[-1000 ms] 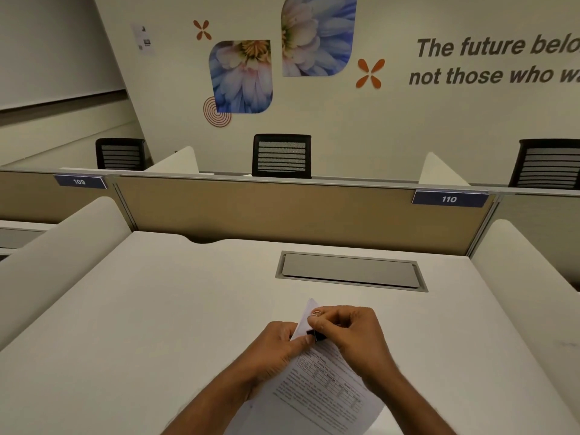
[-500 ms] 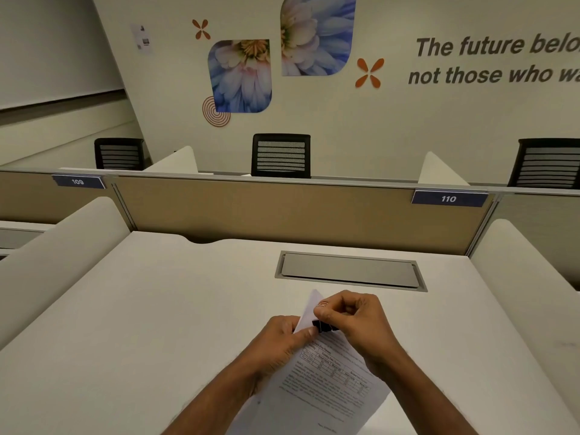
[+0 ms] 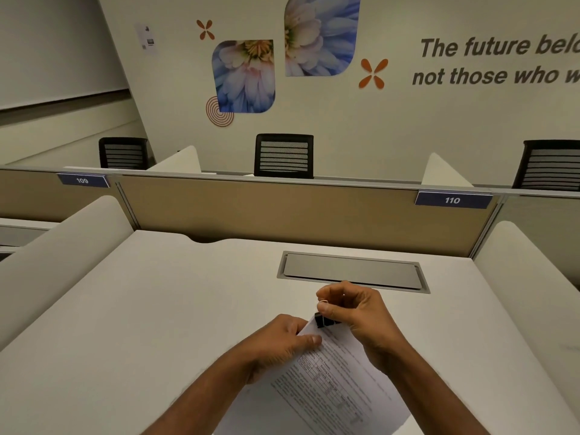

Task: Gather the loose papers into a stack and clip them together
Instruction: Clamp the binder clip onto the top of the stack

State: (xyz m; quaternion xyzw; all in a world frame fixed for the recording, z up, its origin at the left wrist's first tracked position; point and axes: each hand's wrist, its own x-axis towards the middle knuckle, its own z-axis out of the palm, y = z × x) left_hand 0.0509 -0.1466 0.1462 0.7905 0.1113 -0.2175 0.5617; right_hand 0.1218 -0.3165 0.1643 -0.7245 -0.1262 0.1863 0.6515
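Papers lie as one printed stack near the front edge of the desk, turned at a slant so that the far corner points away from the person. Left hand grips the stack's left edge close to that corner, thumb pressed on the top sheet and fingers curled underneath. Right hand pinches a black clip that sits on the far corner of the stack; thumb and forefinger squeeze its wire handles, one silver loop showing just above the thumb. Whether the clip's mouth has closed fully over the sheets cannot be told, as the thumb hides part of it. Both forearms reach in from the bottom of the view, one on each side of the stack. Beyond the hands a grey hatch is set flush in the desk, and behind it stands a tan divider carrying a plate marked 110.
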